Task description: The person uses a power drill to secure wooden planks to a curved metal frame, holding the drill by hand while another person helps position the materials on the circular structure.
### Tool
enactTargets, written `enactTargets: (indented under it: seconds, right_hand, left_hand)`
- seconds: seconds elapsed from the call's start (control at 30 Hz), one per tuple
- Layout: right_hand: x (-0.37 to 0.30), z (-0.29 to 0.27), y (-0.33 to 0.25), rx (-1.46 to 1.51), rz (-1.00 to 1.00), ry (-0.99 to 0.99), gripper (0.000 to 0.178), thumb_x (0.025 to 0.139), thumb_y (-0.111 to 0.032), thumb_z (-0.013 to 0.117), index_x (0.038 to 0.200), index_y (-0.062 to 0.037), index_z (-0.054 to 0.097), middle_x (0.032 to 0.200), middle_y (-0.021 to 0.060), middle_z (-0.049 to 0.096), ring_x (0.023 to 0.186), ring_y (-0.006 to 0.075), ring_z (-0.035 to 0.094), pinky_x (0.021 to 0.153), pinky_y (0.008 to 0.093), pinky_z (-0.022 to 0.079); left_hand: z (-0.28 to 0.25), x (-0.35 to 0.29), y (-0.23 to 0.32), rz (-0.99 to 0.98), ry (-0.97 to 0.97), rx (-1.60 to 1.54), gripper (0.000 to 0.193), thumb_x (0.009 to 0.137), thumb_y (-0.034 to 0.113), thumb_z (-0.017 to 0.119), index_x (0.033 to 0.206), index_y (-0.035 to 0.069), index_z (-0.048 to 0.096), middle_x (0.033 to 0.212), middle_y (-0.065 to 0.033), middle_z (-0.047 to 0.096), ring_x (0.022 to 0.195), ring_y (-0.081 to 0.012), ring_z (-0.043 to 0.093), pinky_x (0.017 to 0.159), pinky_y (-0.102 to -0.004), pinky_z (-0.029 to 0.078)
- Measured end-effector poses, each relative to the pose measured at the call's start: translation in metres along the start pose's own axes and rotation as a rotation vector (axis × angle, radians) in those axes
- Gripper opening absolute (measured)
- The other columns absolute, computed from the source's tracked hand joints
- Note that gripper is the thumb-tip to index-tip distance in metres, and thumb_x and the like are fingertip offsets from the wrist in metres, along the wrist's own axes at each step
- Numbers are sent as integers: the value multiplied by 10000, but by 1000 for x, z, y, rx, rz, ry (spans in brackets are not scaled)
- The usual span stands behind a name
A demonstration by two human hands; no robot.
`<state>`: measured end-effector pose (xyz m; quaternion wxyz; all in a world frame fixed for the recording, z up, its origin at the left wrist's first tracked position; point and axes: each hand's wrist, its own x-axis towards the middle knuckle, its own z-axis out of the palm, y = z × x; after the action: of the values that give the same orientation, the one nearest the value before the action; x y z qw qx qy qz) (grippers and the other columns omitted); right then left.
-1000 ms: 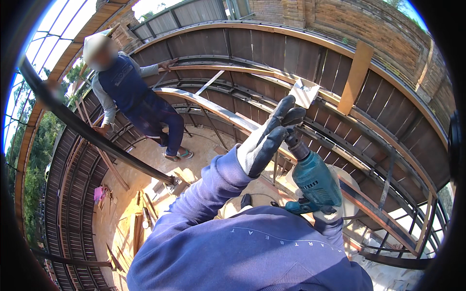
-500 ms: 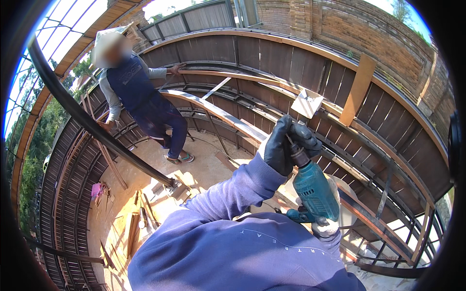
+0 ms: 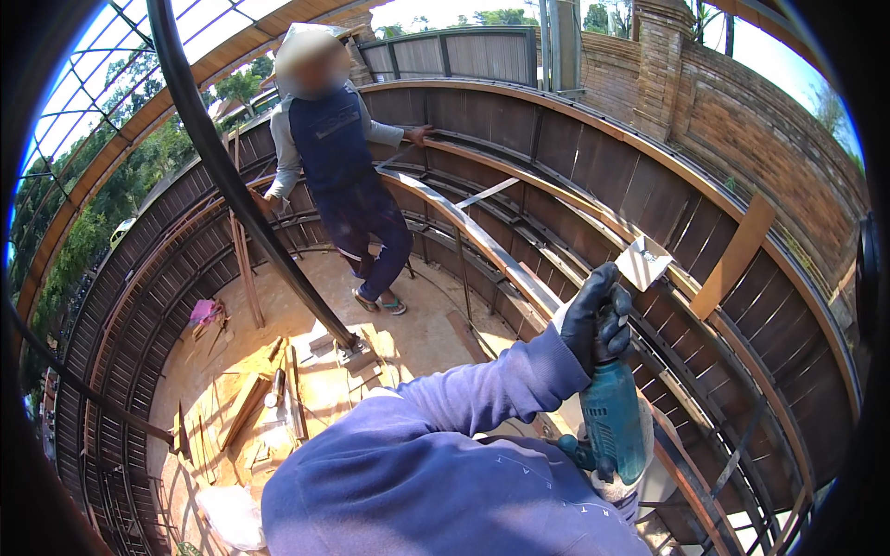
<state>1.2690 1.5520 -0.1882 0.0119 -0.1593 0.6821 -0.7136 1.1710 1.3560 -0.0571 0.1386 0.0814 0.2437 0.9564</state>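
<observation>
My left hand (image 3: pixel 598 320), in a black glove, is closed around the front end of a teal power drill (image 3: pixel 612 417), covering its chuck and tip. The drill stands nose-up close to my body. My right hand (image 3: pixel 619 489), in a pale glove, is at the lower end of the drill; most of it is hidden behind the tool and my sleeve, and only part of the glove shows. Just beyond the left hand, a small white open box (image 3: pixel 642 262) with small bits inside sits on the curved wooden rail (image 3: pixel 556 185).
A person in a conical hat (image 3: pixel 338 157) stands ahead, one hand on the rail. A dark slanting post (image 3: pixel 218 167) rises at the left. Wood offcuts (image 3: pixel 243 408) and a white plastic bag (image 3: pixel 230 514) lie on the floor. A brown board (image 3: pixel 737 255) leans against the slatted wall.
The view has swung left, so the scene sits farther right. My left fingers, earlier cupped about the chuck with it showing, now wrap round it. The drill has tilted more upright.
</observation>
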Motion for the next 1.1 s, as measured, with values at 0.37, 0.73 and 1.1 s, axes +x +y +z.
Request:
enactTargets:
  seconds: [0.37, 0.73, 1.1]
  right_hand:
    - [4, 8, -5, -33, 15, -5, 893, 804, -442, 798, 1459, 15, 398, 1297, 167, 623, 1120, 269, 660, 975, 412, 529]
    - [-1, 6, -7, -35, 32, 10, 820, 806, -402, 779, 1425, 15, 438, 1253, 161, 645, 1109, 284, 660, 976, 428, 519]
    - [-11, 4, -19, -25, 52, 41, 749, 808, -362, 759, 1391, 14, 478, 1210, 156, 667, 1097, 299, 661, 978, 444, 509]
  left_hand:
    - [10, -7, 10, -22, -44, 80, 554, 1001, 616, 525, 784, 116, 621, 464, 8, 377, 424, -155, 470, 504, -322, 452]
    - [17, -2, 4, -46, -65, 53, 572, 986, 628, 539, 887, 83, 682, 502, 19, 385, 459, -143, 476, 515, -310, 433]
    - [-34, -10, -33, -201, -246, 190, 338, 989, 345, 650, 1141, 43, 644, 1103, -124, 686, 1148, -289, 662, 1037, -456, 522]
